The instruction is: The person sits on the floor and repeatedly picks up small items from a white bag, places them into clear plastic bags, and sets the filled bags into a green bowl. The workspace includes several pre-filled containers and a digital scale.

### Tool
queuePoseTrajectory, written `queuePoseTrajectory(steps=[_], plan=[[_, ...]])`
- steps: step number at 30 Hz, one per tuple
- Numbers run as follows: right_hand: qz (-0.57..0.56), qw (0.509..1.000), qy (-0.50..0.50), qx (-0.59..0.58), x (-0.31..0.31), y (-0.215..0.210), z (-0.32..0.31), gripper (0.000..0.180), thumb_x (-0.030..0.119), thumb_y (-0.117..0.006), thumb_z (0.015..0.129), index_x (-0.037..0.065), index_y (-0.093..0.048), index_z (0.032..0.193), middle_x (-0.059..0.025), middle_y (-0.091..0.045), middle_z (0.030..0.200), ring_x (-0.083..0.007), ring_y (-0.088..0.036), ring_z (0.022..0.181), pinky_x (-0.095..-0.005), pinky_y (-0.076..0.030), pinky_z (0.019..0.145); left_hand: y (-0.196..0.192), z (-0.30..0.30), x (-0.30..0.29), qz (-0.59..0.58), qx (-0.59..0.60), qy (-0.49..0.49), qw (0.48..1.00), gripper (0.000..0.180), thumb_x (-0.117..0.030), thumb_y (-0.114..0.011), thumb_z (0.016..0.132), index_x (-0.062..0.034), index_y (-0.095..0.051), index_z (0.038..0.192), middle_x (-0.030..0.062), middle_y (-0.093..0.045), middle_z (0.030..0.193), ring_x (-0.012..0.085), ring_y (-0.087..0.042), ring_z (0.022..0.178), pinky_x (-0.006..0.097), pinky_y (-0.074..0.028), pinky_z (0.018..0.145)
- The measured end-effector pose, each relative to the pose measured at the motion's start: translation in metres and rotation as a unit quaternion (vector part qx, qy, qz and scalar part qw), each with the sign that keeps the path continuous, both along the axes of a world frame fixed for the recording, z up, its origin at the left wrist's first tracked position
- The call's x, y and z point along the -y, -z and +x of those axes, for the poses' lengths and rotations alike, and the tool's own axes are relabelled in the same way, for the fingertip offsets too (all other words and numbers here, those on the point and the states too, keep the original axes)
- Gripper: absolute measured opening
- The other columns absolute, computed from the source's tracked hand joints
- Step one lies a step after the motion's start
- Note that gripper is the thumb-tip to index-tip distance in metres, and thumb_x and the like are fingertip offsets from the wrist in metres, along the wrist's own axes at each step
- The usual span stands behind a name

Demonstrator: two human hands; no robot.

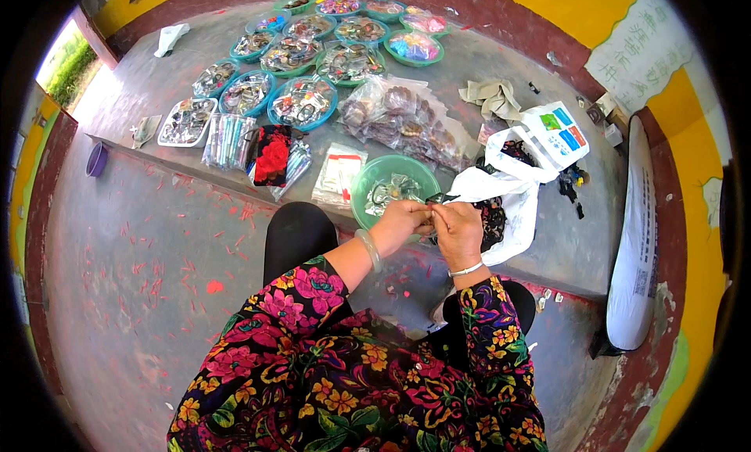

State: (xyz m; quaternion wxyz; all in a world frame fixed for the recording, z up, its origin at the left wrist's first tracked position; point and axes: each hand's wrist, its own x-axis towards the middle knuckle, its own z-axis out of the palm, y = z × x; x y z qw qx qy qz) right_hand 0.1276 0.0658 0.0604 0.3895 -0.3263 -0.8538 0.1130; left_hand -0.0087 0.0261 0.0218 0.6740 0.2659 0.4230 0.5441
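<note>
Hands meeting over the green bowl: left hand (399, 221) and right hand (458, 227) are pressing fingertips together, both pinching something tiny between them, too small to make out, maybe a bead or clasp. Fingers are curling closed on it, not spread. Going down in size: a grey ledge (547, 241) is running across the view, carrying everything. A white sack (634, 241) is leaning at the right end. A white bag (508, 190) is lying open just beside the right hand, dark pieces spilling from it. Clear packets (407, 120) of brownish beads are piling up behind the bowl. Blue-rimmed trays (301, 100) of trinkets are lining up toward the far left, well apart from the hands. The green bowl (391, 188) is sitting at the ledge's near edge, holding a few small packets, touching neither hand as far as can be told. A red-and-black cloth (272, 155) is lying left of it. Judgement: a fine joining or threading step looks to be in hand; the next move is likely calling for a steady pinch and close alignment.
</note>
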Motion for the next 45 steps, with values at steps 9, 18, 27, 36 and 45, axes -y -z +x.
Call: queuePoseTrajectory(steps=[9, 18, 27, 36, 45], plan=[[-0.004, 0.999, 0.018, 0.037, 0.0, 0.006, 0.003, 0.007, 0.011, -0.061, 0.072, 0.008, -0.065, 0.077, -0.0048, -0.058, 0.069, -0.0241, -0.054, 0.067, -0.0358, -0.04, 0.061, -0.003, 0.002, 0.003, 0.037, -0.115, 0.035, 0.992, 0.015, -0.005, -0.05, 0.085, 0.0059, -0.061, 0.087, 0.0053, -0.06, 0.074, 0.0099, -0.055, 0.066, 0.023, -0.046, 0.063], [0.038, 0.995, -0.005, 0.096, -0.001, 0.009, 0.006, 0.002, 0.011, -0.06, 0.069, 0.01, -0.06, 0.069, -0.0046, -0.055, 0.064, -0.023, -0.054, 0.065, -0.0363, -0.038, 0.059, 0.001, 0.002, 0.005, 0.107, -0.359, 0.058, 0.925, 0.016, -0.009, -0.053, 0.082, 0.0025, -0.062, 0.088, 0.0121, -0.063, 0.073, 0.0151, -0.059, 0.066, 0.028, -0.046, 0.062], [0.03, 0.995, 0.016, 0.097, 0.004, 0.002, 0.001, 0.003, 0.006, -0.061, 0.065, 0.006, -0.059, 0.068, -0.0072, -0.054, 0.063, -0.0269, -0.053, 0.064, -0.0369, -0.041, 0.06, 0.002, 0.004, 0.007, 0.16, -0.426, 0.035, 0.89, 0.016, -0.012, -0.055, 0.078, -0.0013, -0.062, 0.087, 0.0176, -0.06, 0.071, 0.0244, -0.058, 0.063, 0.033, -0.045, 0.06], [-0.017, 0.994, -0.01, 0.112, 0.001, 0.008, 0.008, 0.006, 0.011, -0.061, 0.066, 0.007, -0.057, 0.068, -0.0061, -0.054, 0.068, -0.0259, -0.053, 0.069, -0.0382, -0.041, 0.061, 0.016, 0.003, 0.004, 0.192, -0.454, 0.041, 0.869, 0.017, -0.014, -0.055, 0.079, -0.0024, -0.061, 0.088, 0.017, -0.06, 0.071, 0.0272, -0.058, 0.063, 0.034, -0.045, 0.061], [0.004, 0.995, 0.031, 0.093, 0.005, 0.003, 0.002, 0.006, 0.006, -0.061, 0.062, 0.006, -0.056, 0.065, -0.0087, -0.053, 0.065, -0.0278, -0.053, 0.064, -0.0362, -0.043, 0.058, 0.006, 0.005, 0.007, 0.16, -0.437, 0.035, 0.884, 0.018, -0.015, -0.055, 0.079, -0.0031, -0.062, 0.091, 0.0163, -0.062, 0.073, 0.0266, -0.06, 0.065, 0.034, -0.046, 0.061]])
